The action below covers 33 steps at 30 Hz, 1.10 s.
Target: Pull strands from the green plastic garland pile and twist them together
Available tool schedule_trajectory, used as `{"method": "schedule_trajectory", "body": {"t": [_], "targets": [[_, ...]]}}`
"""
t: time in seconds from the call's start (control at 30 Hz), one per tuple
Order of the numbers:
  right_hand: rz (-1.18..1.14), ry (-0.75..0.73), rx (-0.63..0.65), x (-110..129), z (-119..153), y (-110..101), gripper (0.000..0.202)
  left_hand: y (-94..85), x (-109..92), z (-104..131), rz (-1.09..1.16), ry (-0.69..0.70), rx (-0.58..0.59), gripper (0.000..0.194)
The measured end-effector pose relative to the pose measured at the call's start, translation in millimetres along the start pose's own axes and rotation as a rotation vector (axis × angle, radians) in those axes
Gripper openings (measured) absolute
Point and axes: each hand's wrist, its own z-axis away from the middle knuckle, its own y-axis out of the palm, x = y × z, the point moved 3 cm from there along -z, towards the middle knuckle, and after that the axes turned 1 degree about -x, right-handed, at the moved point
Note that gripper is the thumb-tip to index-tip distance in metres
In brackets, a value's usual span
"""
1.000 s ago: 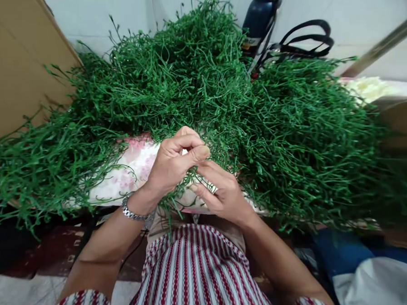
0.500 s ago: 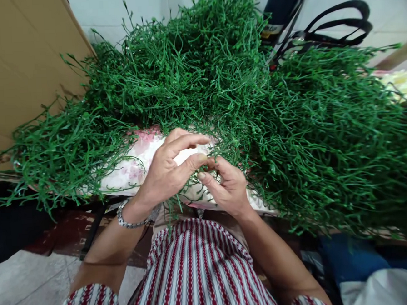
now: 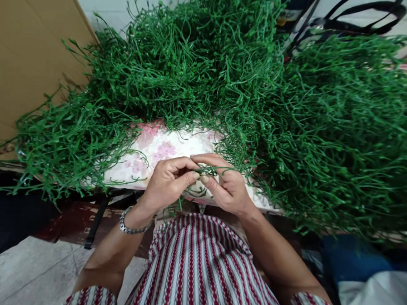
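A flat brown cardboard panel (image 3: 31, 57) stands at far left, its straight edge slanting beside a springy heap of green stems (image 3: 66, 141), thin, curling and smooth, tipped with small buds. A floral tablecloth (image 3: 185, 142), white with pink blossoms, shows between the heaps, giving room just beyond the knuckles; its front edge runs close under the wrists. The left hand (image 3: 167, 184), above a metal-link watch band (image 3: 135, 221), pinches a few thin stems (image 3: 209, 170) between thumb and forefinger. The right hand (image 3: 229, 187) curves thumb and forefinger about them; I cannot tell whether these press together. Close beside it, a dense right-hand heap (image 3: 342, 140) crowds the space, below looped black straps (image 3: 370, 9).
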Motion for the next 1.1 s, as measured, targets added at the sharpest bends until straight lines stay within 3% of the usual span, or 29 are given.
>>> {"method": "schedule_trajectory", "body": {"t": [0.1,0.2,0.5,0.6,0.77,0.87,1.1], "targets": [[0.038,0.019,-0.078,-2,3,1,0.020,-1.7,1,1,0.029,0.000,0.002,0.005],[0.044,0.033,-0.066,-1,4,1,0.019,-5.0,0,1,-0.018,0.002,0.064,0.010],[0.209,-0.018,0.248,5,8,1,0.020,-7.7,-8,5,-0.326,0.059,0.244,0.014],[0.232,-0.029,0.354,4,17,6,0.020,-7.0,-8,12,-0.497,0.163,0.386,0.020],[0.031,-0.165,0.444,22,38,7,0.030,-3.4,-20,37,-0.649,0.460,0.703,0.022],[0.031,-0.169,0.488,34,46,3,0.032,-0.8,-31,49,-0.714,0.534,0.788,0.022],[-0.011,-0.151,0.541,47,47,-2,0.033,6.0,-42,51,-0.673,0.532,0.884,0.023]]}}
